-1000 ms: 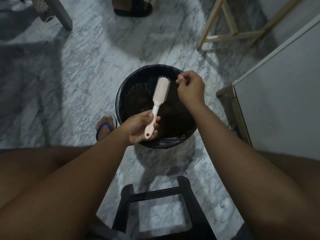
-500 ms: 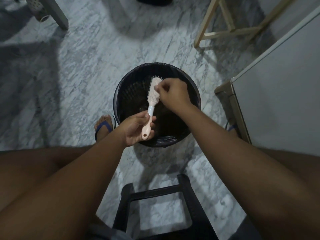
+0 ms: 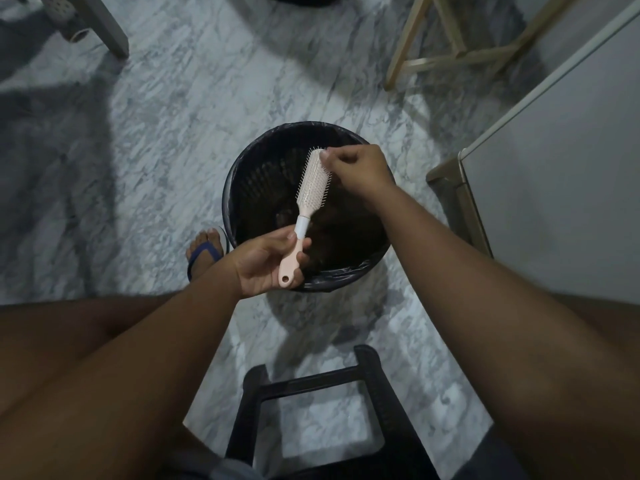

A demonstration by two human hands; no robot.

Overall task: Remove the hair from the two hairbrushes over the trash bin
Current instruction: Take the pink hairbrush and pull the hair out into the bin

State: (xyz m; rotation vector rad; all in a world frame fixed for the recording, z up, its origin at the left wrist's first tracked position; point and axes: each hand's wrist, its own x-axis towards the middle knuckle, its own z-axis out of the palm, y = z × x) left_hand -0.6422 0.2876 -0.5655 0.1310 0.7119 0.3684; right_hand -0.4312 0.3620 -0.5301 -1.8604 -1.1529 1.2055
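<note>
A pale pink hairbrush (image 3: 311, 188) with a white collar on its handle hangs over the black-lined trash bin (image 3: 249, 174), bristle head pointing away from me. My left hand (image 3: 266, 261) grips its handle at the bin's near rim. My right hand (image 3: 356, 171) is at the far tip of the bristle head, its fingers curled and pinching there; whatever hair it holds is too fine to see. Dark clumps lie inside the bin. No second hairbrush is in view.
The bin stands on a grey marble floor. A black plastic stool (image 3: 322, 410) is between my knees. A grey cabinet (image 3: 554, 174) stands at the right, a wooden frame (image 3: 457, 50) beyond it, a white chair leg (image 3: 104, 26) at top left. My sandalled foot (image 3: 206, 251) is beside the bin.
My right hand went from beside the brush onto the middle of the bristles, then slid up to the tip. The left hand kept its grip on the handle.
</note>
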